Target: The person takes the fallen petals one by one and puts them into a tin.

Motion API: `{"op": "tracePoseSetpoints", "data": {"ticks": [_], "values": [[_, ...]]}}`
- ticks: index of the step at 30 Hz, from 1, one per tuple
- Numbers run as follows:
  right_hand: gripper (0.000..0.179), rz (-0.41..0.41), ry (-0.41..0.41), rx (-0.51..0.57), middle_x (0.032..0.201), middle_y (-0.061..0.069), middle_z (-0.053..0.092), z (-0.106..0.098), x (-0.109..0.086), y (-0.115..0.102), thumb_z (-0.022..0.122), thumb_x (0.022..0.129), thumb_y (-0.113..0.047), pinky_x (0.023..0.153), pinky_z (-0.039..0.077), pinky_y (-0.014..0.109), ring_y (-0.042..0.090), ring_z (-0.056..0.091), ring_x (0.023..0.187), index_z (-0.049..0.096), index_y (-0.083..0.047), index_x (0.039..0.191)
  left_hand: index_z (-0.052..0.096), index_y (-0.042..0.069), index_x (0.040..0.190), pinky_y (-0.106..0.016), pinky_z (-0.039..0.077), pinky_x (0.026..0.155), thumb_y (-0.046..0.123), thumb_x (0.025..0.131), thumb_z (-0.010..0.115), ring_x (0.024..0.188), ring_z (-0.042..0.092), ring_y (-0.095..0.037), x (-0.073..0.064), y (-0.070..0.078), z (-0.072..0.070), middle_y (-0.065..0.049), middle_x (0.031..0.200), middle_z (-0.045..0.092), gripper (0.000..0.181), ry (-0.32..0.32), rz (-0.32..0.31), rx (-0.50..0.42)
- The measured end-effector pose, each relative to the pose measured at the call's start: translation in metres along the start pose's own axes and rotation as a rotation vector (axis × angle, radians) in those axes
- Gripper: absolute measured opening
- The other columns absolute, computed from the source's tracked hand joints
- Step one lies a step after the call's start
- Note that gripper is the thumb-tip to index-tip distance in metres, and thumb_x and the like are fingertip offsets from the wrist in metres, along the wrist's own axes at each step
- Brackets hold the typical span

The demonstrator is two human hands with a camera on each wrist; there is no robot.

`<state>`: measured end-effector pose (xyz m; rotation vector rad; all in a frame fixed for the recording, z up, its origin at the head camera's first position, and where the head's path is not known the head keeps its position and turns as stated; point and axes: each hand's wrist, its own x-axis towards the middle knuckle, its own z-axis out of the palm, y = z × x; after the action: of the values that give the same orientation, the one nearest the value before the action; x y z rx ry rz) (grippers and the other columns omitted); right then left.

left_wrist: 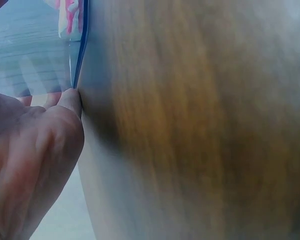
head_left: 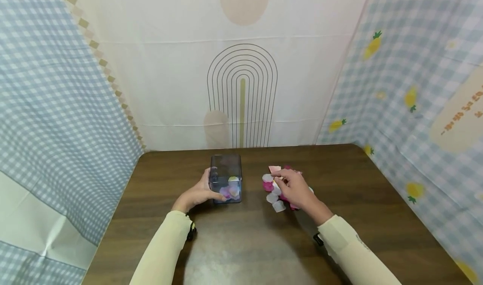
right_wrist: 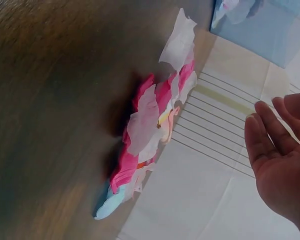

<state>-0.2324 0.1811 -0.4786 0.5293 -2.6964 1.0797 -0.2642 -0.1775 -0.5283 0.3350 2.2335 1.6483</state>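
A clear plastic box (head_left: pixel 226 166) stands left of centre on the table, with a few pale purple, white and yellowish petals (head_left: pixel 230 191) inside, low down. My left hand (head_left: pixel 200 192) grips its left side, thumb along the front; in the left wrist view this hand (left_wrist: pixel 37 145) touches the box's dark blue edge (left_wrist: pixel 81 55). To the right lies a loose heap of artificial flower petals (head_left: pixel 272 198) in pink, white and light blue. Above the heap hovers my right hand (head_left: pixel 296 188). In the right wrist view its fingers (right_wrist: pixel 275 135) are gently bent, with nothing visible between them.
The brown wooden table (head_left: pixel 234 243) has rounded far corners. A pale printed cloth (head_left: pixel 170 88) hangs behind it, and blue checked cloths (head_left: pixel 68 109) hang at both sides. Bands with small dark devices (head_left: pixel 191 232) sit at both wrists.
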Motion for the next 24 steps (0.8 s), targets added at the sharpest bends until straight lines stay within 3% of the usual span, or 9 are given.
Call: {"op": "tracePoseSetpoints", "data": {"ticks": [5,9,12,18,24], "values": [[0.021,-0.073,-0.018,-0.007,0.118,0.016,0.08,0.005,0.0,0.001,0.071,0.099,-0.005,0.086,0.062,0.043,0.025,0.072,0.099,0.078,-0.001,0.118,0.01,0.015,0.166,-0.058,0.025,0.131,0.016,0.074,0.096,0.151,0.038,-0.038,-0.001,0.0,-0.001,-0.02,0.169,0.028,0.126,0.003,-0.01,0.0],[0.02,-0.088,-0.041,-0.052,0.121,0.017,0.078,0.007,0.0,0.003,0.073,0.098,-0.004,0.093,0.061,0.052,0.032,0.073,0.114,0.078,0.001,0.117,0.008,0.016,0.167,-0.062,0.021,0.132,0.021,0.075,0.096,0.159,0.028,-0.04,-0.002,0.001,-0.002,-0.02,0.173,0.021,0.128,0.0,-0.013,0.016],[0.019,-0.075,-0.088,-0.113,0.118,0.015,0.079,0.01,0.002,0.005,0.074,0.098,-0.008,0.091,0.06,0.05,0.029,0.072,0.108,0.078,0.0,0.115,0.008,0.017,0.167,-0.063,0.019,0.133,0.025,0.074,0.096,0.163,0.019,-0.039,-0.002,0.0,-0.003,-0.018,0.175,0.016,0.129,0.004,-0.026,0.047],[0.019,-0.029,-0.191,-0.245,0.111,0.009,0.081,0.019,0.012,0.011,0.076,0.098,-0.014,0.083,0.058,0.042,0.02,0.069,0.093,0.08,-0.005,0.113,0.007,0.016,0.168,-0.063,0.017,0.133,0.023,0.074,0.096,0.163,0.018,-0.04,-0.003,-0.001,-0.003,-0.019,0.176,0.015,0.129,0.005,-0.029,0.054],[0.007,-0.06,-0.288,-0.365,0.081,-0.003,0.069,0.03,0.023,0.015,0.079,0.096,-0.016,0.068,0.049,0.032,0.013,0.054,0.073,0.075,-0.013,0.091,0.005,0.015,0.169,-0.063,0.016,0.133,0.023,0.074,0.095,0.164,0.016,-0.04,-0.003,0.002,-0.001,-0.019,0.177,0.011,0.131,-0.003,-0.031,0.046]]}}
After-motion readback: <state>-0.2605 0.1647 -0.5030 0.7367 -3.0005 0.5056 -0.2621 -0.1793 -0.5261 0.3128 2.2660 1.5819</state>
